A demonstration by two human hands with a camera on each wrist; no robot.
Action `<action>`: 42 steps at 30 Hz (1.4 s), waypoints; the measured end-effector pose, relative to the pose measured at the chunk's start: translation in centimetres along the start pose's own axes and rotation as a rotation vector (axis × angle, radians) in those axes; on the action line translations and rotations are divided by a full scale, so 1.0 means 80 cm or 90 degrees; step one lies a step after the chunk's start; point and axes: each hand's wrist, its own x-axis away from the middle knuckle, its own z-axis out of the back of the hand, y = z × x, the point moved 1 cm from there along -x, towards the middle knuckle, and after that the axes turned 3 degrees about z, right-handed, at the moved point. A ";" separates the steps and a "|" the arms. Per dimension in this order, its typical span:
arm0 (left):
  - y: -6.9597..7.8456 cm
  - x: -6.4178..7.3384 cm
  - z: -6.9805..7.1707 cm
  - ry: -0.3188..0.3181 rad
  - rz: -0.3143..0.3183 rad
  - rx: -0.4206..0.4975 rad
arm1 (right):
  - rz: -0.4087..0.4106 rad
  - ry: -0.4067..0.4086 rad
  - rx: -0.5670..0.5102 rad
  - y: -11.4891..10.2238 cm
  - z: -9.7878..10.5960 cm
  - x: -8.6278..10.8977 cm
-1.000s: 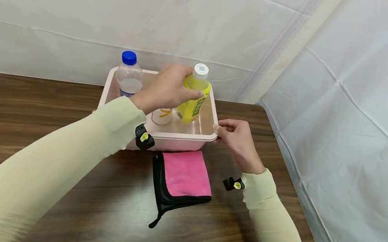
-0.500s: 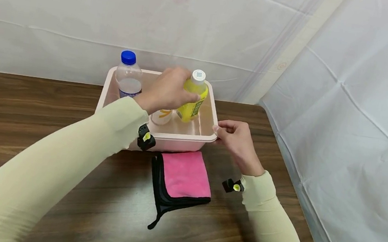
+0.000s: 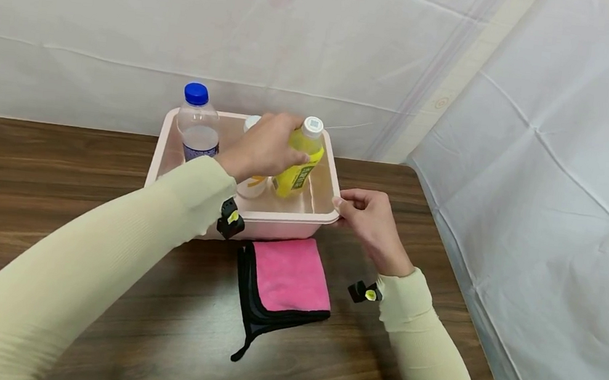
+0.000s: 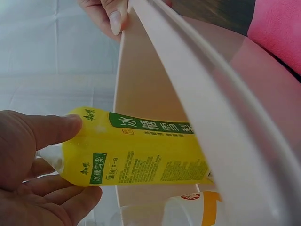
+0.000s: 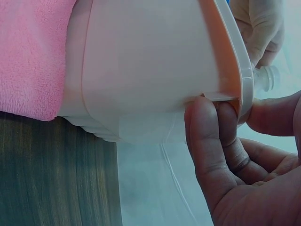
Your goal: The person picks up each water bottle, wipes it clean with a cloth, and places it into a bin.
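Inside a pale pink plastic bin [image 3: 279, 217], a yellow-labelled drink bottle [image 3: 298, 171] with a white cap leans slightly. My left hand [image 3: 266, 149] grips this bottle around its shoulder, thumb on one side and fingers on the other, as the left wrist view shows. The bottle's lower part is hidden behind the bin wall there. My right hand [image 3: 370, 225] pinches the bin's front right corner, thumb over the rim and fingers below it in the right wrist view. A clear bottle with a blue cap [image 3: 198, 126] stands at the bin's left side.
Another bottle, white-capped with an orange mark [image 3: 251, 186], stands in the bin, partly behind the left hand. A folded pink cloth with black edging [image 3: 292, 275] lies before the bin on the wooden table [image 3: 168, 324]. White sheeting [image 3: 132, 23] hangs behind and at right.
My left hand has lowered the yellow-labelled bottle slightly into the bin, and its cap sits lower. The blue-capped bottle has shifted slightly left and down in view. My right hand stays at the corner.
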 end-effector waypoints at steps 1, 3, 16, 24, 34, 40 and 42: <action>0.000 0.000 0.000 -0.003 0.001 -0.001 | 0.000 0.001 0.003 0.000 0.000 0.000; -0.001 0.001 -0.002 -0.008 0.003 -0.005 | -0.002 0.003 0.004 0.000 0.000 0.001; -0.010 -0.002 -0.005 -0.043 0.017 -0.012 | -0.001 -0.001 -0.009 0.002 -0.002 0.002; -0.010 -0.003 -0.006 -0.045 0.027 -0.023 | -0.005 0.002 0.007 0.002 -0.001 -0.001; -0.009 -0.006 -0.013 -0.025 0.023 0.002 | 0.002 0.002 0.013 0.000 0.001 -0.004; -0.010 -0.008 -0.017 -0.009 0.008 0.013 | -0.002 0.000 0.014 0.001 0.002 -0.005; -0.009 -0.008 -0.017 -0.005 0.003 0.011 | -0.003 -0.001 0.015 0.001 0.002 -0.006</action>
